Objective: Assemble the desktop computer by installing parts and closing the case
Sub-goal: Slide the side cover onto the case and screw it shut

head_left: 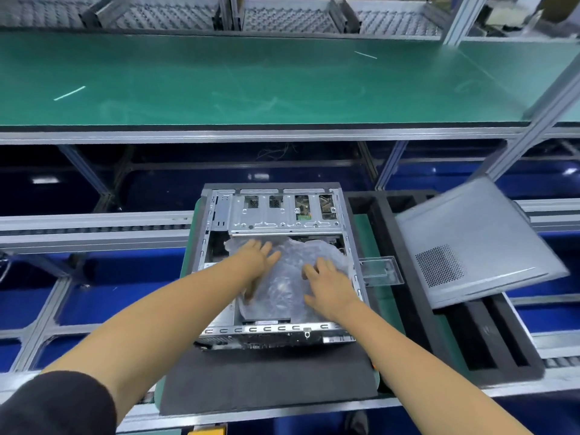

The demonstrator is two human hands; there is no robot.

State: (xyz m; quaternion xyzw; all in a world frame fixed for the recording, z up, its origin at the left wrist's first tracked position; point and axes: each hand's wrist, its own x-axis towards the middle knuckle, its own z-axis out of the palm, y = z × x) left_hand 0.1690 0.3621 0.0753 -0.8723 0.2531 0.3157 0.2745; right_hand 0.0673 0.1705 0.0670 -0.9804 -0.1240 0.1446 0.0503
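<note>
Resting flat inside the open grey metal computer case, both hands press on a crumpled sheet of clear plastic wrapping that covers the case's interior. The left hand lies at about 10 o'clock on the wrapping, fingers straight and spread toward 1 o'clock, gripping nothing. The right hand sits at about 3 o'clock on the wrapping, fingers slightly bent and pointing toward 10 o'clock, palm down; whether its fingertips pinch the plastic cannot be told. The case lies on its side on a dark grey foam pad, with its silver drive-bay bracket at 12 o'clock. At 3 o'clock from the case, a small clear plastic tray touches its wall. Further toward 3 o'clock, the grey metal side panel with a perforated vent patch leans tilted across a black foam holder with long slots. At 12 o'clock, well beyond the case, a green-matted surface stretches across the view.
</note>
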